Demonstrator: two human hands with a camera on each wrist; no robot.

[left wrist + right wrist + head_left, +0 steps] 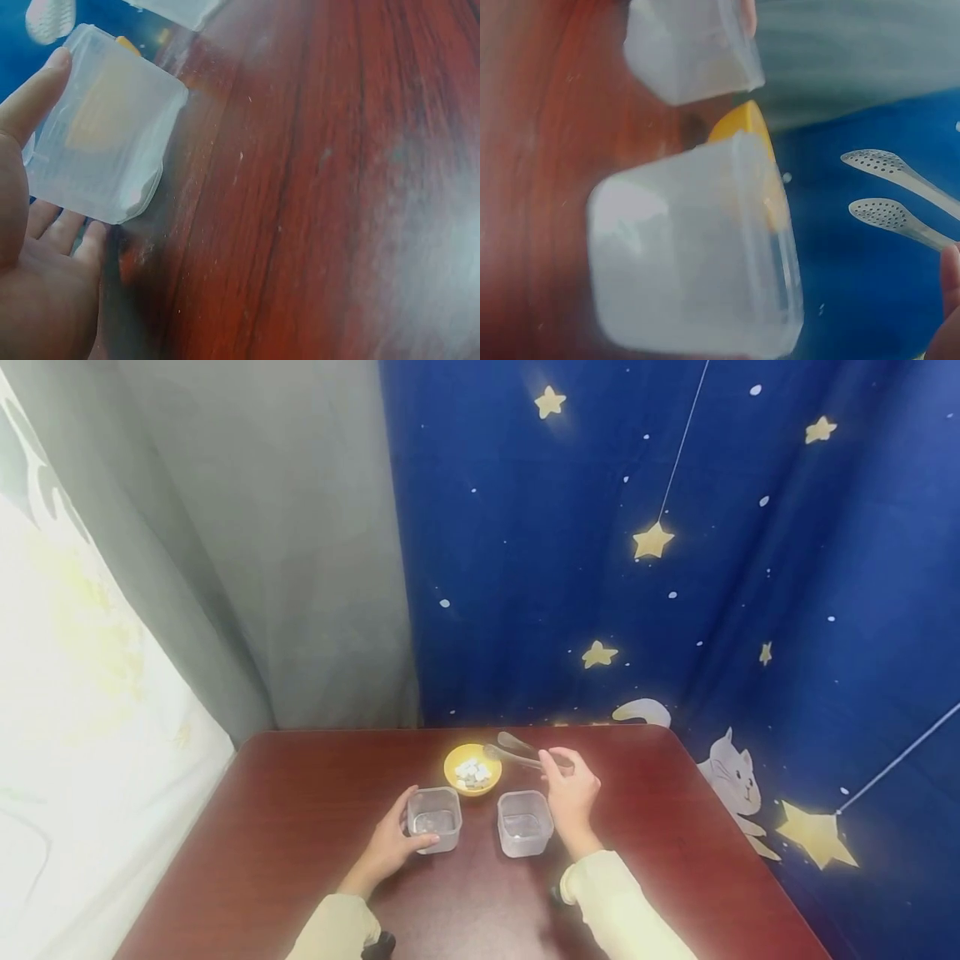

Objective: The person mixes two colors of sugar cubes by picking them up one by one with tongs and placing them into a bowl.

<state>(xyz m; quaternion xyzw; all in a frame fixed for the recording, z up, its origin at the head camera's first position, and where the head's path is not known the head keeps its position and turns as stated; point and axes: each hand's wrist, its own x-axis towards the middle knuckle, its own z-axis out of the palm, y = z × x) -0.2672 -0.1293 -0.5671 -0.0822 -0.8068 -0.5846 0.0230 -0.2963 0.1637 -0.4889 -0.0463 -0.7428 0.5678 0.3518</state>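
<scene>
My left hand [390, 843] grips a clear plastic container [444, 842] by its left side, thumb at the near rim and fingers round the far side. In my right hand [576, 793] is a pair of metal tongs [517, 758], whose perforated tips [883, 213] stand apart with nothing between them. Those tips are beside and above the right rim of a yellow bowl [453, 763]. Several small white pieces [472, 772] lie in the bowl. A second clear container [525, 845] stands below and left of my right hand.
Everything stands on a reddish-brown table [315, 793]. Behind its far edge hang a grey curtain [330, 568] and a blue curtain [525, 568] with stars. A pale curtain [90, 710] hangs along the left side.
</scene>
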